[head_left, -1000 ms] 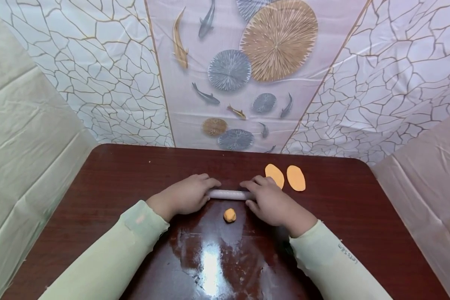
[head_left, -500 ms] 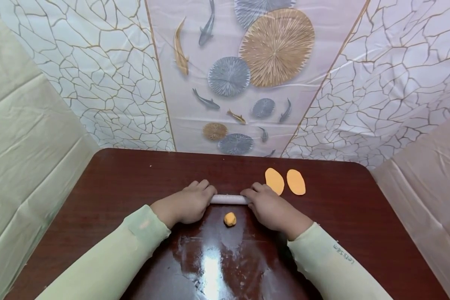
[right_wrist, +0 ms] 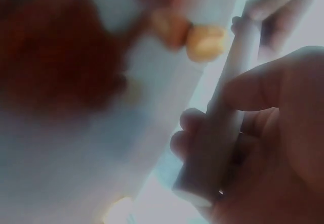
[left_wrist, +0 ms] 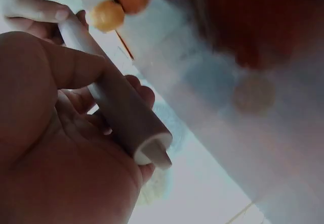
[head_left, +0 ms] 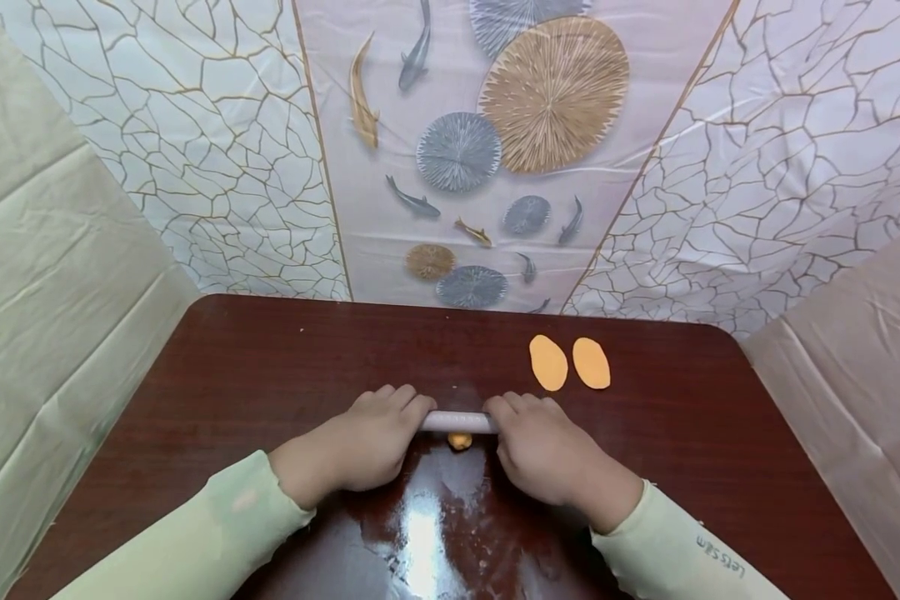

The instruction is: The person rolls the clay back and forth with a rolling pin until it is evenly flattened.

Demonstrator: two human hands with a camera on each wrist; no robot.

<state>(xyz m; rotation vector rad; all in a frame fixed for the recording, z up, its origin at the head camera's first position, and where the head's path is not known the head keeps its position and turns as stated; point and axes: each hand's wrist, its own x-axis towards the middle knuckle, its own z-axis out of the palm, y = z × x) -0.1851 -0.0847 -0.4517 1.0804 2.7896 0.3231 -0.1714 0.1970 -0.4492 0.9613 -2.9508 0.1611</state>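
A pale rolling pin (head_left: 459, 422) lies crosswise between my two hands in the head view. My left hand (head_left: 378, 437) grips its left end, thumb and fingers curled round it in the left wrist view. At the other end my right hand (head_left: 543, 450) holds it the same way, fingers wrapped round the pin (right_wrist: 217, 138) in the right wrist view. A small orange ball of dough (head_left: 460, 441) sits on the table right at the pin's near side, its far part covered by the pin. In the left wrist view the ball (left_wrist: 106, 15) shows beside the pin.
Two flat orange ovals of rolled dough (head_left: 549, 363) lie side by side beyond my right hand. The dark glossy wooden table (head_left: 270, 350) has wet-looking smears and a bright reflection near the front. Patterned sheets (head_left: 450, 208) hang behind it and at both sides.
Both hands have brought the rolling pin toward the body, from beyond the dough ball to over its far part. The fingers have closed more round the pin. The flat ovals have stayed put.
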